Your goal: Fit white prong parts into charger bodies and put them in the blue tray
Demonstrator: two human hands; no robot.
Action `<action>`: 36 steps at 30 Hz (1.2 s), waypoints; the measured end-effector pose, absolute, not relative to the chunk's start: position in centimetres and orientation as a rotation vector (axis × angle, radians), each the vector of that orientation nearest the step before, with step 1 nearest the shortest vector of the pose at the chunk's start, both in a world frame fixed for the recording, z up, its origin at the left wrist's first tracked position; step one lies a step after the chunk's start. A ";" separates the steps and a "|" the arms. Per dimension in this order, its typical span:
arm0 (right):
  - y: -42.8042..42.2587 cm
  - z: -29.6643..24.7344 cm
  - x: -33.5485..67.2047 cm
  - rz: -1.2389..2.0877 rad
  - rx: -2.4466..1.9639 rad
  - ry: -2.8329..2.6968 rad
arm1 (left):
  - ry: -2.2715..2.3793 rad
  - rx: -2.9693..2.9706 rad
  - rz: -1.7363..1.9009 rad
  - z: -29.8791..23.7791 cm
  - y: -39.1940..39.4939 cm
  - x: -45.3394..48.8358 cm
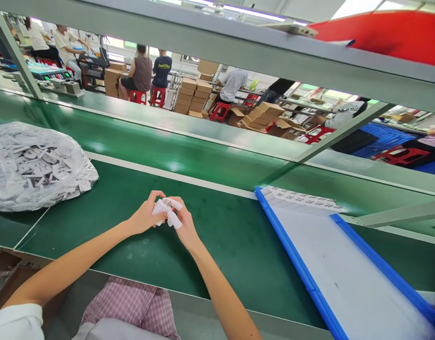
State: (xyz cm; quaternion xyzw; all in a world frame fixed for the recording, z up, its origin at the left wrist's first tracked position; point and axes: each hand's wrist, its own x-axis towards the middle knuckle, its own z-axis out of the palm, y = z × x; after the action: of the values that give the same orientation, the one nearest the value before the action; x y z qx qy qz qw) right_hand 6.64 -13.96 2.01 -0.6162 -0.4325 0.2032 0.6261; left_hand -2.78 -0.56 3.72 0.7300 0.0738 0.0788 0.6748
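A green conveyor belt (217,264) fills the lower half of the view, and a grey-green metal shelf frame (203,52) crosses the top. A red cloth (376,38) at 1 o'clock is cut off by the frame edge. Through the gap at 12 o'clock, co-workers (141,75) sit on red stools (158,97) among stacked cardboard boxes (263,115), too small for their work to be made out. At 4 o'clock on the belt lies a blue-rimmed tray (295,264) holding a white sheet (338,255), its far edge printed with rows of marks too small to read. At 9 o'clock sits a clear plastic bag (33,167) packed with flat white pieces, blurred by the film. A pink checked cloth (132,307) shows at 6 o'clock. The left forearm (69,267) reaches in from 8 o'clock and the right forearm (217,288) from 5 o'clock. The left hand (145,215) and right hand (184,222) come together at the centre, both pinching a small white piece (167,212). Their fingers hide much of it, so its shape is hard to tell.
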 end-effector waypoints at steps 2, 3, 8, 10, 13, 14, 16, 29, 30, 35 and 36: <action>-14.0 1.9 6.5 0.458 -1.460 -1.047 | 0.145 1.577 0.192 3.7 -0.8 -2.9; -14.0 1.9 6.4 0.445 -1.497 -1.068 | 0.138 1.554 0.202 3.8 -1.0 -2.9; -14.2 2.1 6.2 0.329 -1.716 -1.159 | 0.105 1.456 0.209 3.6 -1.3 -3.0; -14.2 2.1 6.1 0.256 -1.794 -1.238 | 0.105 1.430 0.204 3.5 -1.2 -2.9; -14.2 1.9 5.7 0.157 -1.892 -1.305 | 0.137 1.401 0.218 3.3 -1.1 -2.6; -14.1 1.8 5.5 0.136 -1.922 -1.308 | 0.155 1.392 0.224 3.2 -1.2 -2.5; -13.9 1.6 5.2 0.117 -1.956 -1.301 | 0.193 1.385 0.226 2.9 -1.4 -2.3; -14.7 3.3 7.5 0.224 -1.596 -1.196 | 0.011 2.127 0.119 6.0 1.8 -3.7; -14.8 3.5 7.6 0.293 -1.582 -1.190 | 0.004 2.227 0.095 6.4 1.9 -3.9; -14.9 3.8 8.3 0.588 -1.551 -1.159 | 0.015 2.386 0.067 6.7 2.0 -4.0; -14.9 3.8 8.6 0.616 -1.550 -1.162 | 0.018 2.395 0.087 6.5 1.9 -3.9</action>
State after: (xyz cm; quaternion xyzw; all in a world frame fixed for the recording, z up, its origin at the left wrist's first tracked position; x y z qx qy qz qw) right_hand 8.56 -14.94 3.75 -0.6483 -0.4860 0.2575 0.5266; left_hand -3.93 1.91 6.46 0.9307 0.0071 0.0340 0.3641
